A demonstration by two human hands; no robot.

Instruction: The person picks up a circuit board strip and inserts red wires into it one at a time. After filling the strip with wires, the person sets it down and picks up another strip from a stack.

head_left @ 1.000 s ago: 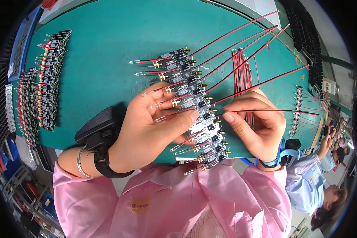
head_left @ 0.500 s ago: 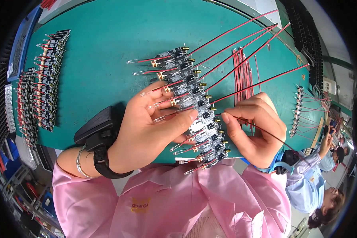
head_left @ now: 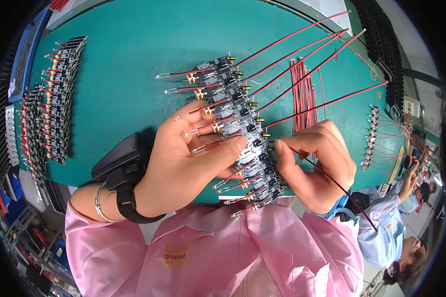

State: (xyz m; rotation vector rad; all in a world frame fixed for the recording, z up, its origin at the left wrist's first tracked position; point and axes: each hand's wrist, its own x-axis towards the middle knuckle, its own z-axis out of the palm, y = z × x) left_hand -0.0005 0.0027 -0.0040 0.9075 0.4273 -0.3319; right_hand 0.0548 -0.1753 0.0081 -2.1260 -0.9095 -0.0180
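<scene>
My left hand (head_left: 188, 153) grips a long panel of small black circuit boards (head_left: 243, 111) by its middle, thumb on top and fingers beneath. Clear LEDs on red leads stick out along the panel's left side, and small brass-coloured parts line its right side. From the upper boards, several red-and-black wires (head_left: 327, 103) stretch away to the right. My right hand (head_left: 317, 168) pinches a dark wire (head_left: 339, 186) between thumb and forefinger. One end of it is at the panel's right edge; whether it touches a board is hidden by the fingertips. Its other end trails to the lower right.
A bundle of red-and-black wires (head_left: 304, 94) lies on the green mat (head_left: 129, 59) behind my right hand. More board panels (head_left: 59, 106) rest at the left. A smaller wired strip (head_left: 370, 138) lies at the right. Another person (head_left: 389, 225) is beyond the table's right side.
The dark wire's loose end has swung down and now shows more clearly. My right hand has shifted slightly, still pinching beside the panel. My left hand keeps its hold.
</scene>
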